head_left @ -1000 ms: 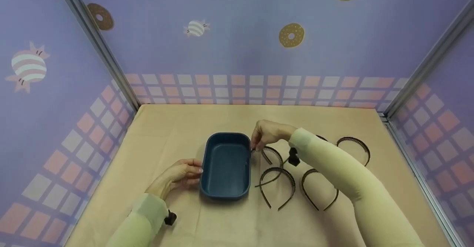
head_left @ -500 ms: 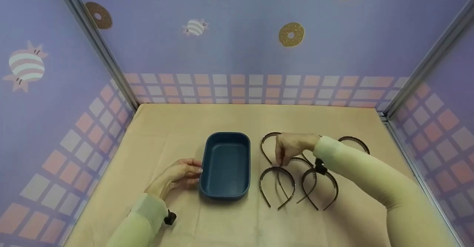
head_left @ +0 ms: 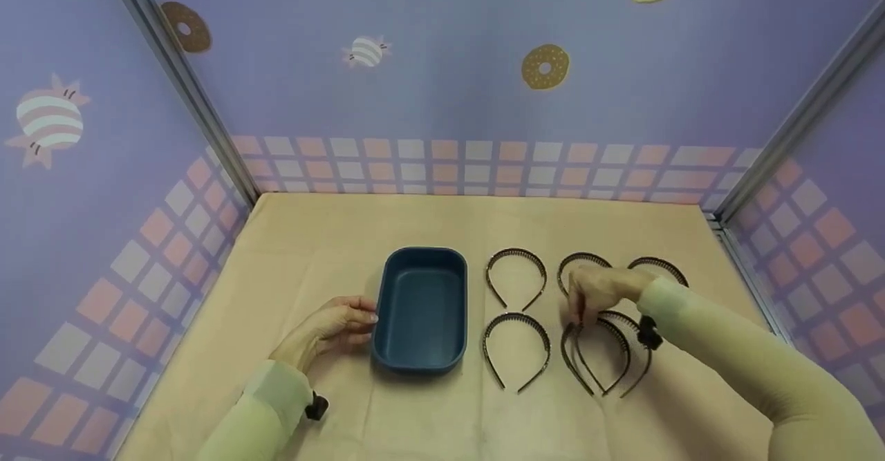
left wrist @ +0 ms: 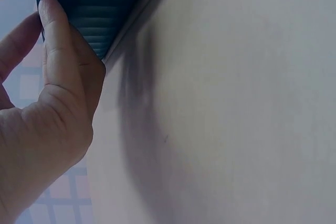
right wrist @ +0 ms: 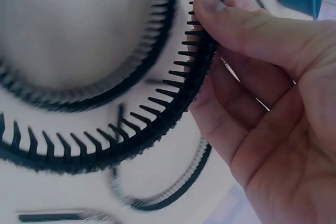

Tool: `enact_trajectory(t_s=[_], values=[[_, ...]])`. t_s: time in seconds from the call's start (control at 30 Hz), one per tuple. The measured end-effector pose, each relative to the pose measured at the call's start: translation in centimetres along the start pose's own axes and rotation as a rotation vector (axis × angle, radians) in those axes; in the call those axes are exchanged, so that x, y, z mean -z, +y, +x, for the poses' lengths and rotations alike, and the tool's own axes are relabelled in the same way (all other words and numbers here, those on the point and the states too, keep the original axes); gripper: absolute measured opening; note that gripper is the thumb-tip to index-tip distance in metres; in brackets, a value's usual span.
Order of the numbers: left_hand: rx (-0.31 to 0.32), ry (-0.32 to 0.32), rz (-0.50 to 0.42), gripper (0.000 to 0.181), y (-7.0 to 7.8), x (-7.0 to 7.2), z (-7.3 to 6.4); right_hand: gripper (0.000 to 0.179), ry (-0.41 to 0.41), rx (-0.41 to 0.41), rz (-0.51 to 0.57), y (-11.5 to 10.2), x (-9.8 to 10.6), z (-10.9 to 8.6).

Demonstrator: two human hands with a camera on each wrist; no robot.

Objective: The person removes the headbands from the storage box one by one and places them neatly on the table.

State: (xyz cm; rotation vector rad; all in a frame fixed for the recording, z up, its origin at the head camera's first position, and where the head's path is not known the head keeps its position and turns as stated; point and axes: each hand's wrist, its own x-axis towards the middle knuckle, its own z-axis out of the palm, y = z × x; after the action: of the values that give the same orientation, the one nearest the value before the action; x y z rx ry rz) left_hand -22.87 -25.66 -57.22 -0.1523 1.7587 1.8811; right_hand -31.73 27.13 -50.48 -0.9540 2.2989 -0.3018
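My right hand [head_left: 588, 292] pinches a dark toothed headband [right wrist: 195, 72] between thumb and fingers at one side of its arc. The held headband overlaps another headband [head_left: 568, 357] lying on the table at the front right. The right wrist view shows the comb teeth pointing inward and a second arc close behind. My left hand [head_left: 346, 323] rests its fingertips against the outer left wall of a dark blue rectangular bin [head_left: 422, 316]. In the left wrist view its fingers [left wrist: 55, 40] lie along the bin's edge, fairly straight. Nothing lies inside the bin.
Two headbands lie one behind the other right of the bin, a rear one [head_left: 515, 253] and a front one [head_left: 517, 317]. Behind my right hand are a headband [head_left: 581, 256] and another [head_left: 660, 262] further right. Patterned walls [head_left: 442, 101] enclose the cloth-covered table [head_left: 311, 240].
My right hand has moved right from beside the bin, carrying the headband over the two near ones to the front right headband. My left hand has stayed at the bin.
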Motion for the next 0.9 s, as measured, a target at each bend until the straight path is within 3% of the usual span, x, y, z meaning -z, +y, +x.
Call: enact_trajectory(t_s=[0.23, 0.4, 0.9], values=[[-0.002, 0.005, -0.017, 0.014, -0.2, -0.1, 0.2, 0.018, -0.022, -0.127, 0.121, 2.2, -1.0, -3.6], [-0.001, 0.001, -0.012, 0.017, -0.2, -0.2, 0.2, 0.026, 0.017, -0.135, 0.090, 4.1, -1.5, -5.4], [0.022, 0.007, -0.026, 0.016, -0.1, 0.0, 0.1, 0.022, 0.012, -0.161, 0.071, 6.4, -3.9, -7.2]])
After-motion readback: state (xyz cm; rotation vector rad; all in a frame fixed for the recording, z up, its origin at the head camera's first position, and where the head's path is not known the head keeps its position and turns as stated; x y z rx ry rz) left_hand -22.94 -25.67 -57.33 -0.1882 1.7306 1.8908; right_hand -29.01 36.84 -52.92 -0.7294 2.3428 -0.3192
